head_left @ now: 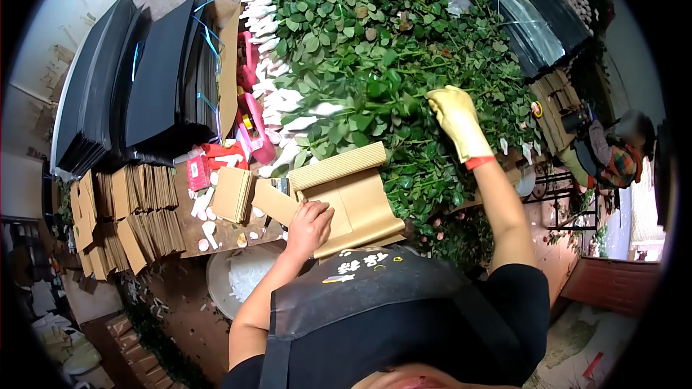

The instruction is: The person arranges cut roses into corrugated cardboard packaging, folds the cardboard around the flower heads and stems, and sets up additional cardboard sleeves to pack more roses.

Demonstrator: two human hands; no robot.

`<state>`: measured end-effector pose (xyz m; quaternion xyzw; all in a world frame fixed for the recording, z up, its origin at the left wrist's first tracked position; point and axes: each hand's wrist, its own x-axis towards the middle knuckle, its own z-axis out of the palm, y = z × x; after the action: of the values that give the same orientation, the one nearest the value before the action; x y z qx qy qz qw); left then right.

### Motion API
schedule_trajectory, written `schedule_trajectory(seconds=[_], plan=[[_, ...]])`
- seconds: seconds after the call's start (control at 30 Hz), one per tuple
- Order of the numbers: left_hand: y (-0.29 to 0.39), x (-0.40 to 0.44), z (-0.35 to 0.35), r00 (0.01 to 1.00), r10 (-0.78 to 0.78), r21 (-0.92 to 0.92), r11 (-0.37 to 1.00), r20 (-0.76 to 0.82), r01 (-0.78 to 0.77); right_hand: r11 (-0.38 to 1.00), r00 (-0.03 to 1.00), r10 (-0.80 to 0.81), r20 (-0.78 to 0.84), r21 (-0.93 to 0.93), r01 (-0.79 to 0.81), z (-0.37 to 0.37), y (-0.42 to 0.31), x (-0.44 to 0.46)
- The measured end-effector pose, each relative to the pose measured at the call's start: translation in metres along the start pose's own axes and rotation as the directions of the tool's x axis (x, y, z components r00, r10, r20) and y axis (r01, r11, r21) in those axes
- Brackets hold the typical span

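Note:
My left hand (310, 227) is bare, its fingers curled over the end of a flat cardboard piece (276, 200). Beneath and beside it lies an unrolled sheet of brown corrugated paper (360, 198), its far edge a ridged roll. My right hand (454, 112), in a pale yellow glove, is closed at the stem end of a leafy rose stem (389, 97) above the pile. What is inside the fist is mostly hidden. Many leafy stems (339, 14) cover the table, their heads in white sleeves (263, 25) along the left side.
Black sheets (162, 79) stand stacked at the left, above bundles of folded cardboard (148, 209). Pink baskets (254, 130) and a small cardboard stack (232, 194) sit beside the flowers. A white tub (241, 277) is below the table edge. Another person (620, 151) is at the far right.

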<state>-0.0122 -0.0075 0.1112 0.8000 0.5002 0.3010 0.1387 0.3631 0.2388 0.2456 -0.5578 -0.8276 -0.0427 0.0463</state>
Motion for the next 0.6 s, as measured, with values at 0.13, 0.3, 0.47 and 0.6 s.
schedule_trajectory(seconds=[0.13, 0.3, 0.47, 0.6], plan=[[0.002, 0.000, 0.003, 1.000, -0.011, 0.004, 1.000, -0.016, 0.011, 0.982, 0.978, 0.069, -0.197, 0.188, -0.031, 0.000, -0.007, -0.022], [-0.001, -0.003, 0.005, 1.000, -0.013, -0.020, 1.000, -0.011, 0.013, 0.939, 0.987, 0.153, -0.051, 0.319, -0.129, -0.035, -0.043, -0.021], [0.002, -0.001, 0.002, 1.000, -0.008, -0.014, 1.000, -0.002, 0.008, 0.976, 0.973, 0.016, 0.231, -0.213, 0.034, 0.033, -0.062, -0.006], [0.000, -0.001, 0.001, 1.000, -0.006, -0.042, 0.999, 0.007, 0.007, 0.997, 0.968, 0.062, 0.244, 0.036, -0.073, 0.036, -0.054, 0.018]])
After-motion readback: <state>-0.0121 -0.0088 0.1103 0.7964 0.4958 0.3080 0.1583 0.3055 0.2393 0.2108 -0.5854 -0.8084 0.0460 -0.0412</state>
